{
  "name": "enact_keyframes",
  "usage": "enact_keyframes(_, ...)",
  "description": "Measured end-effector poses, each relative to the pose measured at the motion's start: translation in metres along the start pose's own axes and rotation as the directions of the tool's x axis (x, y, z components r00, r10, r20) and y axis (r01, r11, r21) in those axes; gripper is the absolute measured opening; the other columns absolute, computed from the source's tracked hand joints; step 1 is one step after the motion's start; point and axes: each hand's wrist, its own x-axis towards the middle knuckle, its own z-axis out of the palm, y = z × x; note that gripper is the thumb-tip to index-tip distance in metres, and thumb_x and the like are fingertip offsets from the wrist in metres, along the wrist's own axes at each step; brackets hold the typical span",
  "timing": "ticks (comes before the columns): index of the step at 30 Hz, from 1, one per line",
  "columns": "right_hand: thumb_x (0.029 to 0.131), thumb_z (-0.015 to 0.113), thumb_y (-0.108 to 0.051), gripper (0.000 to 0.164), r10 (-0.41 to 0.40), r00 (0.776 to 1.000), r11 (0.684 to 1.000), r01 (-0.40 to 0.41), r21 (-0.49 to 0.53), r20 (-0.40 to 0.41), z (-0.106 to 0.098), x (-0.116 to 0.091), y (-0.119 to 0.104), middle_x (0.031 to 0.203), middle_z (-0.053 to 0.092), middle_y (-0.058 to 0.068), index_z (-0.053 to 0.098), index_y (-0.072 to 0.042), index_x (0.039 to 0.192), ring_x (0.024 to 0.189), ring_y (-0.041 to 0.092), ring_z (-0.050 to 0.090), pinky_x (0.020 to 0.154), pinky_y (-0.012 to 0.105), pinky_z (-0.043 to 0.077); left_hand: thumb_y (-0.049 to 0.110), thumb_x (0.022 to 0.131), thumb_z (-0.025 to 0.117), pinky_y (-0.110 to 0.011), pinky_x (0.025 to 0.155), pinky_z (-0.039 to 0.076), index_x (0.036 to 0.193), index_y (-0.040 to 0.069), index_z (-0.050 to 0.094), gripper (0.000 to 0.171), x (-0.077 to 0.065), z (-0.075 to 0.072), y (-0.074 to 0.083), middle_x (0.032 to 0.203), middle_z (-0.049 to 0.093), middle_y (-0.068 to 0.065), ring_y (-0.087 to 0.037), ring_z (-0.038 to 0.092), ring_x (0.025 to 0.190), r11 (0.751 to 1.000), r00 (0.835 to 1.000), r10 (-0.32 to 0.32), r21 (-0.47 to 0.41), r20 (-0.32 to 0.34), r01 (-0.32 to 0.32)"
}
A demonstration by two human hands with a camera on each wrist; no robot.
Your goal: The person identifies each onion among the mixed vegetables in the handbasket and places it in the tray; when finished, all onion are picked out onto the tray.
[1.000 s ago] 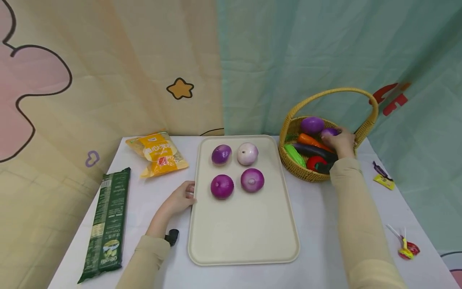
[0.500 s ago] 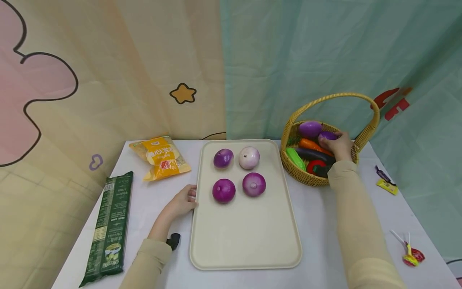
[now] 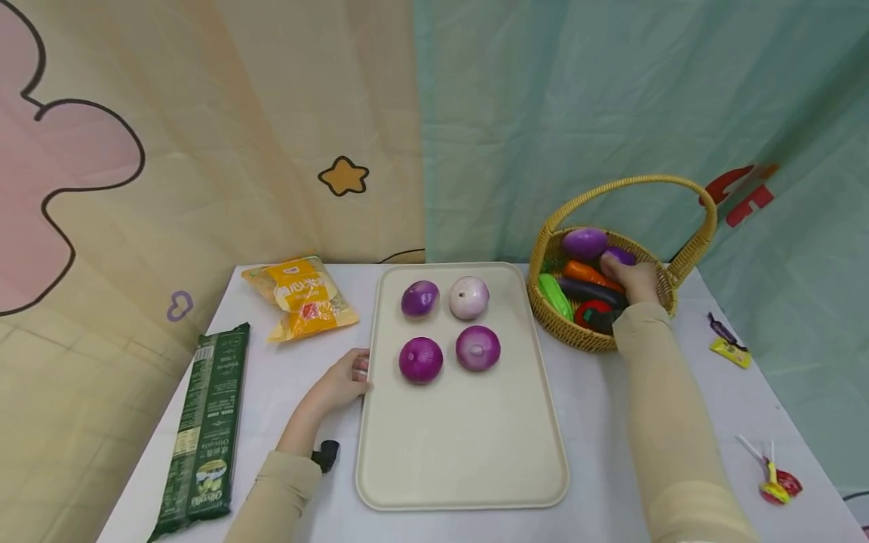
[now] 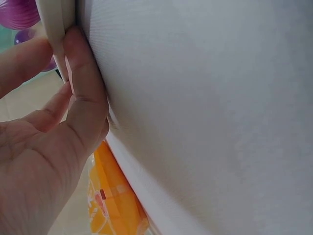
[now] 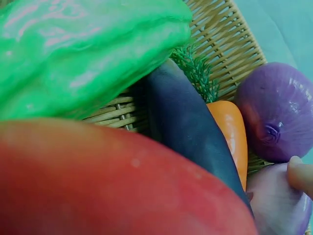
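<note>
My right hand (image 3: 641, 283) reaches into the wicker basket (image 3: 577, 338) and grips a purple onion (image 3: 621, 256) at its right side. A fingertip (image 5: 299, 175) presses on that onion in the right wrist view. Behind it lies another purple onion (image 3: 585, 243). A carrot (image 3: 592, 273), an eggplant (image 3: 587, 292), a green vegetable (image 3: 555, 296) and a red tomato-like thing (image 3: 591, 309) fill the front. With my left hand (image 3: 339, 383) I pinch the left rim of the cream tray (image 3: 462, 452); the left wrist view shows thumb and fingers (image 4: 85, 93) around the rim.
Several onions sit in the tray's far half, one pale onion (image 3: 468, 297) among them. To the left lie a yellow food bag (image 3: 305, 298) and a long green packet (image 3: 207, 430). Small candies (image 3: 730, 351) and lollipops (image 3: 774, 483) lie on the right. The basket's handle (image 3: 631, 181) arches high.
The head view has shifted a little, so everything appears slightly lower. My right hand has stayed at the onion, its wrist turning slightly. My left hand has kept its place on the tray rim.
</note>
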Motion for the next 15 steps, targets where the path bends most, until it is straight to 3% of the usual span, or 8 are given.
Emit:
enact_keyframes(3, 0.083, 0.068, -0.051, 0.094, 0.011, 1.0, 0.996, -0.008, 0.094, -0.028, 0.002, -0.001, -0.003, 0.144, 0.048, 0.02, 0.033, 0.01, 0.146, 0.126, 0.019, 0.049, 0.115, 0.028, 0.034, -0.004, 0.088, 0.061, -0.038, 0.086, 0.054, 0.143, -0.005, 0.039, 0.059, 0.0, 0.0, 0.0, 0.119, 0.055, -0.02, -0.027, 0.058, 0.102, 1.0, 1.0, -0.005, -0.002, 0.0, 0.005)
enact_keyframes(7, 0.084, 0.067, -0.049, 0.102, 0.051, 0.998, 0.988, -0.046, 0.151, -0.033, 0.002, -0.005, -0.012, 0.16, 0.023, 0.017, 0.015, 0.002, 0.154, 0.146, 0.02, 0.027, 0.122, 0.029, 0.021, -0.003, 0.089, 0.061, -0.038, 0.087, 0.053, 0.143, -0.004, 0.039, 0.059, -0.001, 0.001, 0.0, 0.12, 0.055, -0.02, -0.027, 0.057, 0.103, 1.0, 1.0, -0.011, -0.004, 0.004, 0.011)
enact_keyframes(11, 0.083, 0.065, -0.055, 0.113, 0.081, 0.997, 0.989, -0.079, 0.126, -0.012, -0.002, -0.011, -0.021, 0.162, 0.0, 0.02, -0.002, 0.0, 0.156, 0.15, 0.027, 0.012, 0.123, 0.033, 0.017, -0.002, 0.089, 0.06, -0.039, 0.089, 0.052, 0.144, -0.003, 0.038, 0.059, 0.0, 0.001, 0.0, 0.121, 0.055, -0.019, -0.027, 0.056, 0.104, 1.0, 1.0, -0.02, -0.001, 0.006, 0.02)
enact_keyframes(15, 0.081, 0.069, -0.054, 0.112, 0.052, 0.999, 0.984, -0.05, 0.171, -0.007, -0.004, -0.024, -0.035, 0.163, 0.006, 0.017, 0.003, -0.001, 0.155, 0.148, 0.025, 0.017, 0.122, 0.033, 0.021, -0.002, 0.09, 0.06, -0.039, 0.09, 0.052, 0.145, -0.002, 0.038, 0.059, 0.001, 0.0, -0.001, 0.122, 0.055, -0.018, -0.027, 0.056, 0.104, 1.0, 1.0, -0.028, 0.002, 0.01, 0.028)
